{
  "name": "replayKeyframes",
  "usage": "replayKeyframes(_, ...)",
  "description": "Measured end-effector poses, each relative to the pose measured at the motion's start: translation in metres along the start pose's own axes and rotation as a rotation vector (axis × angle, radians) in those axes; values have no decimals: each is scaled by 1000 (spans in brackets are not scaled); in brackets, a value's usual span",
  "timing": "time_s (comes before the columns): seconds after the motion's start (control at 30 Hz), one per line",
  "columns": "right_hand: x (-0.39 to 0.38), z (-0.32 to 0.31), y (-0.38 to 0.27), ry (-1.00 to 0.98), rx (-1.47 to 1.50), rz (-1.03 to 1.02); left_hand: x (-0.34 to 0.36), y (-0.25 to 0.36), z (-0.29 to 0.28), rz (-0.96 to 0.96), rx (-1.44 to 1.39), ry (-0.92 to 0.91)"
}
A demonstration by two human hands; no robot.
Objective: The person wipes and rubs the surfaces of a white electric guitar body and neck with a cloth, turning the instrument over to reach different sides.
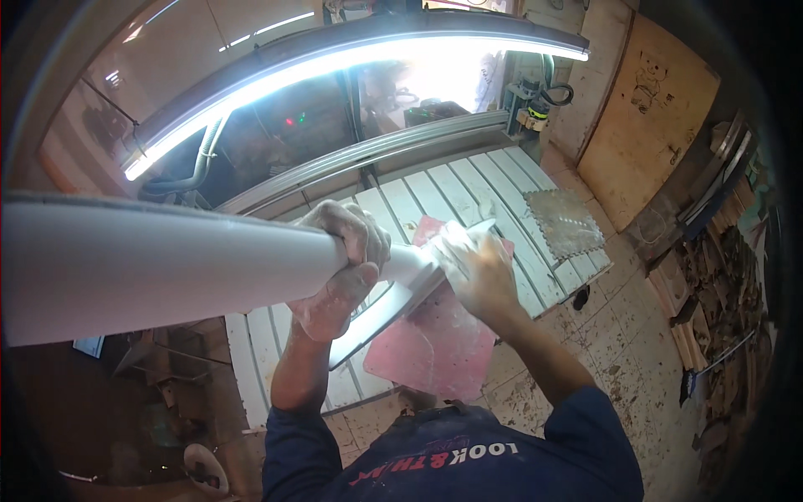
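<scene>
A long, smooth white post (pixel 167 272) comes in large from the left and narrows toward the middle. My left hand (pixel 341 263), dusted with white powder, is wrapped round it. At its far end a flat white bar (pixel 376 322) runs at a slant, though how the two are joined is hidden. My right hand (pixel 473 263) is closed over the white part at that end, its fingers powdery and slightly blurred. Whether anything lies under those fingers cannot be seen. Below both hands a pink mat (pixel 435 347) lies on a white slatted table (pixel 401 201).
A bright tube light (pixel 360 54) arches over the table. Behind it runs a metal rail (pixel 368 159). On the table's right lies a brown notched-edge mat (pixel 565 222). Wood offcuts (pixel 686 318) are heaped at the right, near a wooden door (pixel 648 117).
</scene>
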State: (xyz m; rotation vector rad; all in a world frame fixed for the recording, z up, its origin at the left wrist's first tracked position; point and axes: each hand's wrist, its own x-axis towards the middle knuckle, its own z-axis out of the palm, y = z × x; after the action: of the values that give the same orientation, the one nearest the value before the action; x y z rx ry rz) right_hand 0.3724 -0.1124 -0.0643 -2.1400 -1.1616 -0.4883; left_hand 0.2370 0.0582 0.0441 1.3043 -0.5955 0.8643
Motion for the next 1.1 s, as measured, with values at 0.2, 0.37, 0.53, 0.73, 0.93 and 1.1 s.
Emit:
replayKeyframes(0.2, 28, 9, -13, -15, 0, 38, 7, -1, -8, -75, -65, 56)
replayKeyframes(0.37, 18, 13, -18, 2, 57, 11, 16, 4, -25, -69, -56, -3)
replayKeyframes(0.53, 37, 25, -13, -20, -62, 5, 8, 4, -26, -56, -5, -74)
replayKeyframes(0.73, 52, 20, 29, -70, -24, 199, 14, 3, -30, -87, -19, -110)
replayKeyframes(0.93, 57, 28, 54, -90, 279, 254, 14, 1, -37, -87, -57, -161)
replayKeyframes(1.1, 70, 29, 83, -322, 725, 371, 18, 5, -39, -118, -56, -113)
